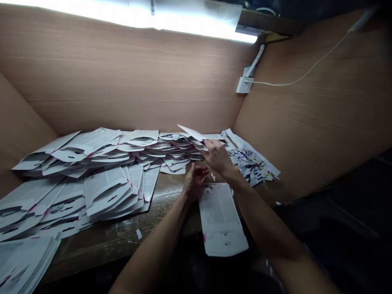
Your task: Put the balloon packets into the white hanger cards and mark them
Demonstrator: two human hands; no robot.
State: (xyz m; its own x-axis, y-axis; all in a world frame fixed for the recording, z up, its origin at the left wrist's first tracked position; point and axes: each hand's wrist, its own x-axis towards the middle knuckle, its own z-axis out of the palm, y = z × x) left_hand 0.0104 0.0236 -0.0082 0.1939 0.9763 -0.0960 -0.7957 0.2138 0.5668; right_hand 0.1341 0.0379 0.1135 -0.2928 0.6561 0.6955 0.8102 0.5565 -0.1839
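Observation:
My right hand pinches the edge of a flat white printed carton, holding it tilted above the back row of cartons. Below it my left hand is empty, its fingers loosely curled and apart. Just under that hand, at the bench's front edge, lies another flat white carton with small print, a hang-hole flap toward me and magenta marks on its edge. My right forearm passes along that carton's right side.
Heaps of similar white cartons cover the left and back of the bench. Crumpled printed packaging lies at the back right. Wooden panels enclose the bench. A power socket with a cable hangs in the corner under a bright tube light.

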